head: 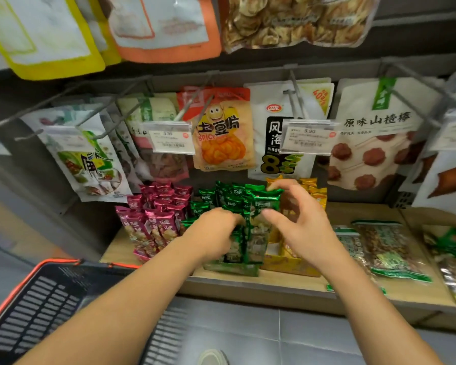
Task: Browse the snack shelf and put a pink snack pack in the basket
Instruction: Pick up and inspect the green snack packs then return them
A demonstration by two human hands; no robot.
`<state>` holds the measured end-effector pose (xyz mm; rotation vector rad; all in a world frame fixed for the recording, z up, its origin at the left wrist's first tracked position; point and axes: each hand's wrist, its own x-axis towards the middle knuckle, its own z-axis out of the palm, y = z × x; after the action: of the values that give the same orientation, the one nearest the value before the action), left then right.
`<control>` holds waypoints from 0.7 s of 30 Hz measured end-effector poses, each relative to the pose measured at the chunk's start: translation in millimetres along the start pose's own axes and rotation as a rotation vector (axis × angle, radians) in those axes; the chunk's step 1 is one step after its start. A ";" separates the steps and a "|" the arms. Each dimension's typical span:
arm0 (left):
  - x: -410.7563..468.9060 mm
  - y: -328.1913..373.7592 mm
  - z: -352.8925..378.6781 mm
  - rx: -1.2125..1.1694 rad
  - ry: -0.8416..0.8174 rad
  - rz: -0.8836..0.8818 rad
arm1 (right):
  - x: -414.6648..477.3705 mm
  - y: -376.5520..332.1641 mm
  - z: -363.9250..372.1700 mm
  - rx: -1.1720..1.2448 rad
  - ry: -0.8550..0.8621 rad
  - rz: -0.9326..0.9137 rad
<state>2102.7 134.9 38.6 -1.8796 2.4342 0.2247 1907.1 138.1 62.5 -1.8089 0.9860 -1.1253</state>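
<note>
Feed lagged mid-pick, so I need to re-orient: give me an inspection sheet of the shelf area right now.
Surface: wooden shelf, snack packs standing in rows.
Job's things: pink snack packs at left, no hand on them; basket lower left, no pink pack visible inside.
Clutter: green snack packs in the middle, yellow packs, bagged nuts at right, hanging bags and price tags above.
Hands: left hand with fingers curled into the green snack packs; right hand open, fingertips at a green pack's top.
Cables: nothing seen.
Surroundings: grey tiled floor.
</note>
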 end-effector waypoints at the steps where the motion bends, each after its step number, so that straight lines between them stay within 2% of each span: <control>1: -3.4 3.2 -8.0 -0.045 -0.013 -0.004 | 0.5 -11.1 -5.0 0.004 -0.035 -0.008; 3: -14.3 8.0 -28.5 -0.150 -0.006 0.016 | -1.2 -29.6 -13.0 -0.008 -0.125 0.013; 6: -42.2 10.9 -66.7 -0.371 0.005 0.046 | -7.6 -54.4 -24.1 0.000 -0.185 0.153; 10: -84.8 25.1 -109.0 -1.123 0.060 0.036 | -15.7 -87.7 -35.5 0.073 -0.232 0.270; 11: -93.7 31.1 -115.2 -1.224 0.102 0.043 | -18.4 -97.0 -37.7 0.116 -0.248 0.288; 15: -116.6 53.2 -118.7 -1.174 0.288 0.068 | -32.8 -114.6 -41.8 0.140 -0.352 0.255; 18: -123.0 56.8 -110.8 -1.317 0.417 0.021 | -38.2 -110.6 -37.6 0.182 -0.402 0.286; 21: -122.9 57.5 -106.3 -1.428 0.477 -0.046 | -40.1 -100.7 -29.8 0.318 -0.568 0.381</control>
<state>2083.2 250.8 164.8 -2.5329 2.6673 2.2082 1888.0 208.0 148.3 -1.4741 0.7161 -0.4578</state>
